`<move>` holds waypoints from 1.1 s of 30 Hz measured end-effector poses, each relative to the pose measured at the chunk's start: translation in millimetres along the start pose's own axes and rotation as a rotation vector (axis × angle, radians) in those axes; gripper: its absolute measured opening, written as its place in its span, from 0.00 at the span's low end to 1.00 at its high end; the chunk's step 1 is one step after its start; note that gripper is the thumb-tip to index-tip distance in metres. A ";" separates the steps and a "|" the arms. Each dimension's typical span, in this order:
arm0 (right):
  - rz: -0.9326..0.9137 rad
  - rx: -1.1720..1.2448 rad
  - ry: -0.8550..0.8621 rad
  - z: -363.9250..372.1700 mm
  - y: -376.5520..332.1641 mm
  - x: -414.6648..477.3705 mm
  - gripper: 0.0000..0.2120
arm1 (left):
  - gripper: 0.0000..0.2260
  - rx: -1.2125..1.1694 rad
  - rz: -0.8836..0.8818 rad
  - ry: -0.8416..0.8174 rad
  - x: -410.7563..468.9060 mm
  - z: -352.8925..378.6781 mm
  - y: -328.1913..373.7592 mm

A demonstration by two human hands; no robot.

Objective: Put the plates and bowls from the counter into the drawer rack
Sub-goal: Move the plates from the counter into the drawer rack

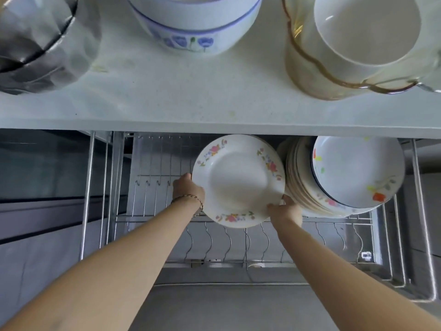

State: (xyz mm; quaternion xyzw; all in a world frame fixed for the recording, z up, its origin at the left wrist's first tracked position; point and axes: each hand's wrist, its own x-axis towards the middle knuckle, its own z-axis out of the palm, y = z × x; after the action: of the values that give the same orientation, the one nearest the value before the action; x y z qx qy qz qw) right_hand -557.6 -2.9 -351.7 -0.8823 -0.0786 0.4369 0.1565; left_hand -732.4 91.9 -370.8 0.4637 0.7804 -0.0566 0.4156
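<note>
A white plate with a flower rim point(238, 180) is held upright over the wire drawer rack point(167, 220), below the counter edge. My left hand point(187, 187) grips its left rim; a bracelet circles that wrist. My right hand point(285, 210) grips its lower right rim. To the right, a stack of plates point(300, 187) leans in the rack with a blue-rimmed flowered plate point(358, 170) in front. On the counter point(167, 99) stand a white bowl with blue flowers point(193, 22) and a white bowl point(365, 29) nested in a gold-rimmed dish point(307, 75).
A stack of shiny metal bowls point(40, 44) sits at the counter's left. Wire dividers point(238, 242) line the rack's front row and the back left slots point(152, 168). Metal frame rails point(87, 194) flank the drawer. Grey floor lies below.
</note>
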 end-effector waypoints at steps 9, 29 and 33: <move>-0.015 0.018 -0.049 11.3 9.0 2.7 0.28 | 0.20 -0.020 0.101 -0.149 -2.3 1.4 -6.0; -0.198 -0.510 -0.422 -151.5 0.1 -49.9 0.07 | 0.14 0.563 0.442 -0.436 -153.3 -40.1 80.3; -0.367 -0.611 -0.294 -250.9 -19.6 -75.3 0.18 | 0.10 0.477 0.553 -0.378 -225.3 -36.9 149.8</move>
State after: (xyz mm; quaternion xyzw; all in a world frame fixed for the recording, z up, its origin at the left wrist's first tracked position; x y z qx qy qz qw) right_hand -403.7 -57.3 -145.9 -0.7874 -0.3833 0.4800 -0.0513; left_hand -588.3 41.4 -144.4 0.7207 0.5013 -0.2066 0.4319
